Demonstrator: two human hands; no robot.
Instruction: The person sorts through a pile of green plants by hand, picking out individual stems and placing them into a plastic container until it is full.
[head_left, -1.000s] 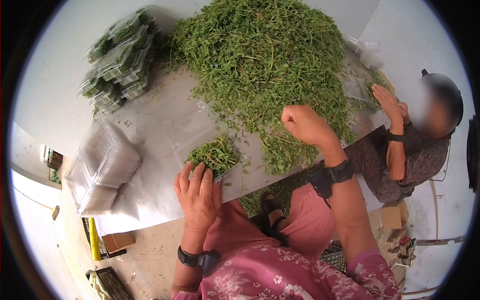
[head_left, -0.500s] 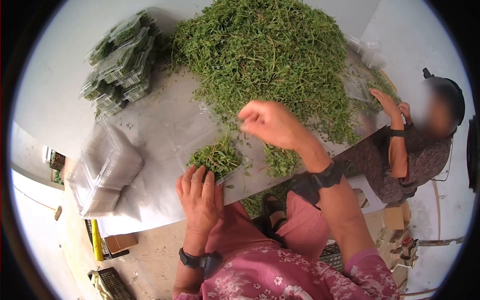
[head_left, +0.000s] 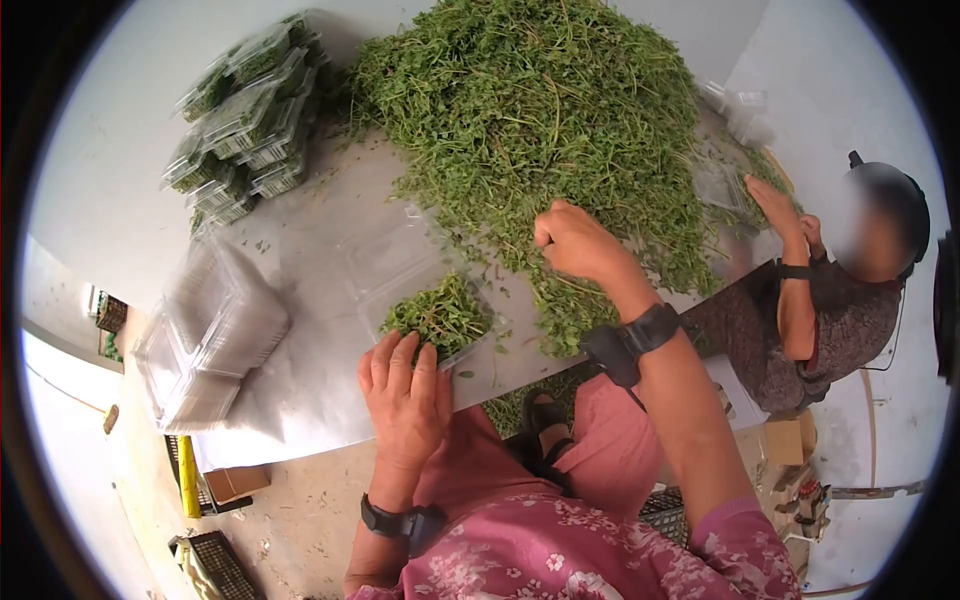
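Observation:
An open clear plastic clamshell box [head_left: 375, 262] lies in front of me, its lid folded back away from me. Leafy green sprigs [head_left: 440, 310] fill its near half. My left hand [head_left: 405, 395] grips the near edge of this box, its fingertips pressing on the greens and its thumb side by the right corner. Over the near edge of a big heap of greens [head_left: 540, 120] is my right hand [head_left: 585, 245]. Its fingers are curled closed, and whatever they hold is hidden under the hand. A smaller clump of greens [head_left: 565, 315] lies just below that hand.
Nested clear boxes [head_left: 215, 320] stand at the table's left. Behind them rise stacked filled boxes [head_left: 250, 120]. A co-worker [head_left: 840, 310] sits at the right, hands by another plastic box [head_left: 722, 185]. The table edge [head_left: 300, 455] runs close to my lap; crates [head_left: 220, 565] are on the floor.
My right hand has moved right, from beside the box to the edge of the heap, and its fingers have curled in. My left hand has stayed on the box.

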